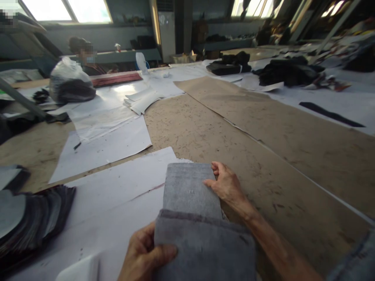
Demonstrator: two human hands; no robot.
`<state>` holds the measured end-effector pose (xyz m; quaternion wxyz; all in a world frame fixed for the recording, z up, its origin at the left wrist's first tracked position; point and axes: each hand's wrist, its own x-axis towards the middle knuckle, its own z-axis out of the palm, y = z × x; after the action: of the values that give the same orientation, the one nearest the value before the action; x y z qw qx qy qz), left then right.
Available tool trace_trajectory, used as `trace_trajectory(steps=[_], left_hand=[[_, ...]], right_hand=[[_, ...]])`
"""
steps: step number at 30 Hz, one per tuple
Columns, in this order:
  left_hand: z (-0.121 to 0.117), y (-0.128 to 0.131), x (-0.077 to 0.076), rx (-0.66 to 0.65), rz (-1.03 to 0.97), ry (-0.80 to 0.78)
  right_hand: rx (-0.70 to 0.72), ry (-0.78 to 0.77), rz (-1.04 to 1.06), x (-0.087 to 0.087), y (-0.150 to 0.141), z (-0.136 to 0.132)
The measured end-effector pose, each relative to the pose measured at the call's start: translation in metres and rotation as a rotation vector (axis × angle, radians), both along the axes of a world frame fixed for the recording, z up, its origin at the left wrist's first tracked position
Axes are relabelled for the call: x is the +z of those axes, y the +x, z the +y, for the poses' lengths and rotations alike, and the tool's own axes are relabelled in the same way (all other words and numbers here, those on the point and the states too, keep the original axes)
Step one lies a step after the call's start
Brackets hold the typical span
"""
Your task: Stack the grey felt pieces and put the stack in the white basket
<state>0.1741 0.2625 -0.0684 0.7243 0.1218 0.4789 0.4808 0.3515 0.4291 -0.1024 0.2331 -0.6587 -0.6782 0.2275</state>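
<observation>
Two grey fabric pieces, or small stacks of them, lie in front of me, the nearer one overlapping the farther one. My left hand [149,251] grips the left edge of the nearer grey fabric piece [205,249], thumb on top and fingers underneath. At the right edge of the farther grey fabric piece [190,189], my right hand [225,181] pinches the upper corner, its thumb lying over the surface. Whether each piece is one layer or several is hard to tell. The nearer piece runs out of view at the bottom.
A stack of dark cut pieces [43,218] stands at the left. White paper sheets [117,191] and brown paper [187,125] cover the large table. Farther off are a filled plastic bag [72,82], dark fabric heaps [287,72] and a seated person [88,58].
</observation>
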Motion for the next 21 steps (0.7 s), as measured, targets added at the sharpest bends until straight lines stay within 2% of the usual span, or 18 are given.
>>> trace_trajectory(steps=[4, 9, 11, 14, 16, 19, 21], left_hand=[[0.031, -0.006, -0.012, 0.017, 0.119, 0.051], [0.042, -0.009, -0.029, 0.050, 0.231, -0.018], [0.043, -0.008, -0.033, 0.056, 0.291, -0.042], [0.042, -0.006, -0.035, 0.083, 0.379, -0.051], [0.039, -0.006, -0.033, 0.113, 0.335, -0.046], [0.031, -0.006, -0.025, 0.134, 0.176, -0.031], [0.024, -0.007, -0.019, 0.124, 0.110, -0.052]], right_hand=[[0.069, -0.048, -0.071, 0.004, -0.001, 0.011], [0.090, -0.111, -0.112, -0.001, 0.001, 0.024], [0.090, -0.092, -0.141, 0.002, 0.000, 0.024], [0.113, 0.036, -0.180, 0.011, -0.005, 0.016], [0.238, 0.227, -0.146, 0.013, -0.009, 0.008], [0.592, 0.490, -0.053, 0.001, -0.013, -0.003], [0.810, 0.506, -0.063, -0.013, -0.013, -0.008]])
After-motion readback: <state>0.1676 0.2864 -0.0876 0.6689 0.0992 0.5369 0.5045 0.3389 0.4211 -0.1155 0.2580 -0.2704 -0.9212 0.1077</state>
